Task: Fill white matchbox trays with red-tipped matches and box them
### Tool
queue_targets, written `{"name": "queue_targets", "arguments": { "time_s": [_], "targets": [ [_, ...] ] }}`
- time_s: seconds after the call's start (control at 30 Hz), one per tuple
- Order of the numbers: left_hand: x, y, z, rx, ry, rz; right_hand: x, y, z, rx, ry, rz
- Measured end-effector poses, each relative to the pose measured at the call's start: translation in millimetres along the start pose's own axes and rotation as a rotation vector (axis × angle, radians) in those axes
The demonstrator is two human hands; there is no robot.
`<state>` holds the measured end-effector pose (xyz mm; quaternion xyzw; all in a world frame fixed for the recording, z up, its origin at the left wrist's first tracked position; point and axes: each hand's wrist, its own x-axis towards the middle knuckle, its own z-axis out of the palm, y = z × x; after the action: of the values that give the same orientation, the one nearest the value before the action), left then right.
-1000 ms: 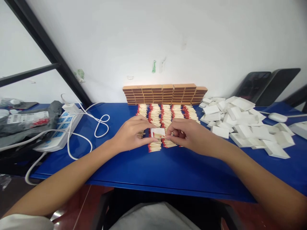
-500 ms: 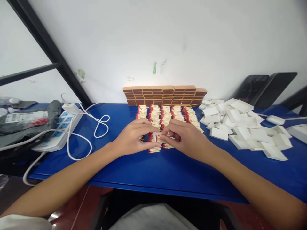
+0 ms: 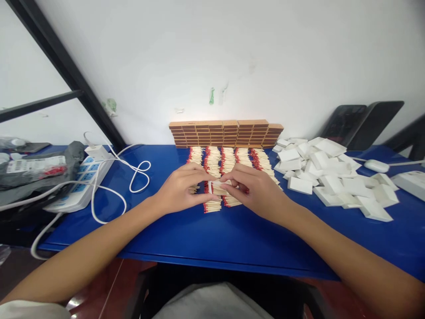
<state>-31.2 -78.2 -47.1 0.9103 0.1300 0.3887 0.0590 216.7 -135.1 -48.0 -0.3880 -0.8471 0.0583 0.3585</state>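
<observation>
Between my two hands is a small white matchbox tray (image 3: 210, 187) with matches lying in it. My left hand (image 3: 181, 188) grips its left end, thumb below and fingers above. At the right end, my right hand (image 3: 259, 188) has its thumb and forefinger closed on the tray; whether they also touch the matches inside is hidden. Under and behind the hands lie several rows of red-tipped matches (image 3: 228, 159) on the blue table (image 3: 199, 239). Parts of these rows are covered by my fingers.
Stacked brown matchboxes (image 3: 221, 133) stand along the wall behind the matches. A heap of white trays (image 3: 332, 170) lies to the right, near two dark upright devices (image 3: 375, 122). At left are a power strip (image 3: 83, 177), white cables (image 3: 137, 170) and a grey plastic bag (image 3: 71, 159).
More of the tray and its matches shows between my fingers. My right fingertips have shifted slightly over the tray, while my left hand keeps its grip. The whole view has moved a little.
</observation>
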Motion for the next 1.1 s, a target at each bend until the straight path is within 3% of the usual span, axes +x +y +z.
{"name": "queue_targets", "arguments": {
  "time_s": [0.1,0.27,0.37,0.63,0.8,1.1],
  "targets": [
    [-0.6,-6.4,-5.2,0.058,0.014,0.006,1.8,3.5,-13.4,-0.021,-0.022,0.012],
    [-3.8,-18.1,-8.6,0.121,0.007,-0.015,2.0,7.2,-32.0,0.048,-0.418,0.142],
    [-4.4,-21.0,-8.0,0.125,0.000,-0.015,-0.3,7.4,-31.8,0.102,-0.555,0.218],
    [-4.1,-17.5,-8.2,0.138,-0.022,-0.001,-0.5,7.2,-28.8,0.096,-0.573,0.265],
    [-2.8,-16.3,-8.5,0.136,-0.028,-0.007,4.4,5.9,-31.7,0.045,-0.658,0.303],
    [-3.4,-17.8,-8.1,0.133,-0.027,-0.005,3.5,3.1,-28.5,0.011,-0.663,0.348]
  ]
}}
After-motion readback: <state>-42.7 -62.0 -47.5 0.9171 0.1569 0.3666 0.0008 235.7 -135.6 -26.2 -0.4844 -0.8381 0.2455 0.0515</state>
